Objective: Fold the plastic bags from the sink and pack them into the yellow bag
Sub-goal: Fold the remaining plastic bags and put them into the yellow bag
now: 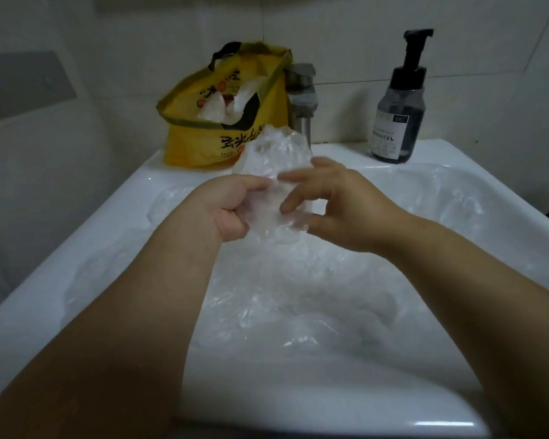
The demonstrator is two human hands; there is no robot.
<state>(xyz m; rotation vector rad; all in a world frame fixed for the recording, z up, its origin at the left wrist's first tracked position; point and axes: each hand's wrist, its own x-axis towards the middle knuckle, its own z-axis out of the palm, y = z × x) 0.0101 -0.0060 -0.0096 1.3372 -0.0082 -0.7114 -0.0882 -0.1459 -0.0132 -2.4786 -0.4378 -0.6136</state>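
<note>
Both hands hold one clear plastic bag [273, 153] between them above the sink [133, 198]. Left hand [232, 210] pinches it with curled fingers; right hand [339, 210] nips it between thumb and fingers. Loose bags [282, 305] lie below the hands; yellow bag [197, 144] stands beyond them.

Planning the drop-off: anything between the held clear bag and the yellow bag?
Nothing visible. Left hand and right hand hold the clear bag just before the yellow bag; the faucet stands to its right.

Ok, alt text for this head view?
The left hand and right hand hold a crumpled clear plastic bag over a white sink of more bags. Behind stand a yellow bag, a faucet and a soap pump bottle.
</note>
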